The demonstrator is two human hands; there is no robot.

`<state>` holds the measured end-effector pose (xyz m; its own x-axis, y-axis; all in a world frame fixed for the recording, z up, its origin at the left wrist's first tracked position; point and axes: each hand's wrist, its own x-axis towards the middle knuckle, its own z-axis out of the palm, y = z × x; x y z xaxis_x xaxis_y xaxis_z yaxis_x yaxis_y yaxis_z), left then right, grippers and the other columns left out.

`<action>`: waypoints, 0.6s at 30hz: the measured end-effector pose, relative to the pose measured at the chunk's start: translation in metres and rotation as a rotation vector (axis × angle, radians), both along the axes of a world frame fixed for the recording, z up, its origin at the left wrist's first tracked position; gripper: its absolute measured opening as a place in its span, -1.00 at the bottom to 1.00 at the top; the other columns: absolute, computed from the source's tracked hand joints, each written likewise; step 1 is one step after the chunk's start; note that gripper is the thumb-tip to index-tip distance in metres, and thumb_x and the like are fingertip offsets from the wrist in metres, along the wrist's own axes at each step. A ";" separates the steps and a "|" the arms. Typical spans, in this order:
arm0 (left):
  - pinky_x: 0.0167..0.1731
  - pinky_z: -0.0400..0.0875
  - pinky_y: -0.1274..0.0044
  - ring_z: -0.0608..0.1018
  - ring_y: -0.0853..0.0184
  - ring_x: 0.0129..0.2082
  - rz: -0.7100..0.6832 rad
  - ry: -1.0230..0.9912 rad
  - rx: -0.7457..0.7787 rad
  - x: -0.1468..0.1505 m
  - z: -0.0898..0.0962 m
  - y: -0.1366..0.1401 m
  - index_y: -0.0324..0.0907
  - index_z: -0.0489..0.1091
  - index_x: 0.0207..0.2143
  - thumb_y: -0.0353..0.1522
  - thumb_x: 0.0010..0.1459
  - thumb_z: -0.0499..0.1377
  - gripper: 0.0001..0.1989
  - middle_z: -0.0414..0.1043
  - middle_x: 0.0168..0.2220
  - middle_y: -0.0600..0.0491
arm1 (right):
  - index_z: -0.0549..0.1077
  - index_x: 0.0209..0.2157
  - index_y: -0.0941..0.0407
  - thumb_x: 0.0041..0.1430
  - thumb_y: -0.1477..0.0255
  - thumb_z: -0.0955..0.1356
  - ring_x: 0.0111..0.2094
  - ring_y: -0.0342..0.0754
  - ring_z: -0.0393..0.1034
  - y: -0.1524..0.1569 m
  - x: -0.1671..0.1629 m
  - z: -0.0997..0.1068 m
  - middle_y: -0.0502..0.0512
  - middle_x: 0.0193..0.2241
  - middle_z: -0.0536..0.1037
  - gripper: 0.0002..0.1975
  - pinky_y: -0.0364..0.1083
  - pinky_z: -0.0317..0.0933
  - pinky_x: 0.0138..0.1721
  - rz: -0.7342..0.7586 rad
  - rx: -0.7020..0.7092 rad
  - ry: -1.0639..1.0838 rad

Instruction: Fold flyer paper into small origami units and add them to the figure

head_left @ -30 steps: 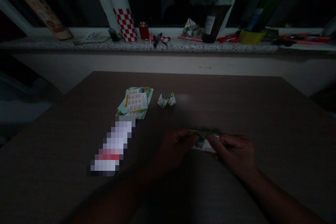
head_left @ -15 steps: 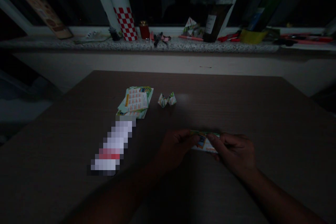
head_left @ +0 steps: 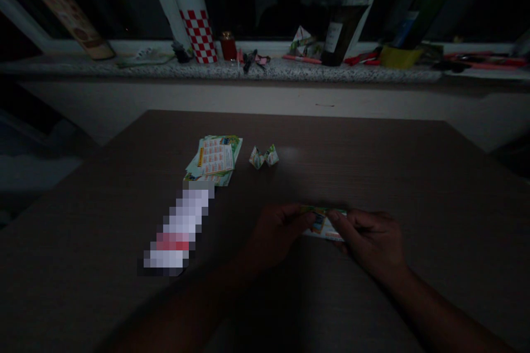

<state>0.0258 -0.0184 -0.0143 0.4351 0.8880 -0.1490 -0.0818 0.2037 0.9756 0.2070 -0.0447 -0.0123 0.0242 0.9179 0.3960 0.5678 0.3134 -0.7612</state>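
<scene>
The left hand (head_left: 274, 234) and right hand (head_left: 379, 240) are both nearly closed, each pinching one side of the printed paper (head_left: 322, 225), which is between them over the worktop (head_left: 381, 160). It looks light, thin and easy to crease or tear, so hold it softly near its ends

I can make out white on the paper (head_left: 321, 226) below and right of centre, with a green upper edge, a blue patch framed in orange-yellow and orange print; the papers (head_left: 215, 160) left of centre show me pale green and white, with rows of orange print and a yellow strip; the small paper shape (head_left: 258, 160) near the centre is white and green; the table (head_left: 372, 160) reads dark brown, finely streaked; at upper left I get a bottle (head_left: 197, 22), white above red-and-white checks; the sill (head_left: 165, 71) is speckled grey.
</scene>
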 end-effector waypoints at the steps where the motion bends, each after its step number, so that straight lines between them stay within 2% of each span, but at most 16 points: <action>1: -0.38 0.28 0.60 0.46 0.42 -0.42 0.000 0.000 0.000 0.000 0.000 0.000 -0.18 0.53 -0.31 -0.26 0.09 0.21 -0.81 0.52 -0.41 0.10 | 0.29 -0.80 0.13 0.14 0.35 0.36 -0.85 -0.27 0.19 0.000 0.000 0.000 -0.10 -0.89 0.33 -0.54 -0.29 0.05 -0.79 -0.001 0.000 -0.003; 12: -0.38 0.31 0.57 0.48 0.37 -0.42 0.025 0.022 -0.002 0.001 0.004 -0.001 -0.18 0.54 -0.32 -0.27 0.07 0.22 -0.81 0.54 -0.40 0.06 | 0.30 -0.79 0.12 0.14 0.34 0.35 -0.85 -0.25 0.20 -0.002 -0.003 0.004 -0.09 -0.89 0.33 -0.54 -0.26 0.06 -0.80 -0.026 -0.042 0.015; 18: -0.40 0.28 0.61 0.46 0.41 -0.43 0.014 0.029 0.017 0.000 0.002 -0.001 -0.17 0.54 -0.33 -0.26 0.10 0.20 -0.81 0.52 -0.42 0.10 | 0.29 -0.80 0.12 0.14 0.33 0.36 -0.85 -0.26 0.20 -0.002 -0.004 0.003 -0.09 -0.89 0.32 -0.53 -0.26 0.06 -0.79 -0.033 -0.030 0.017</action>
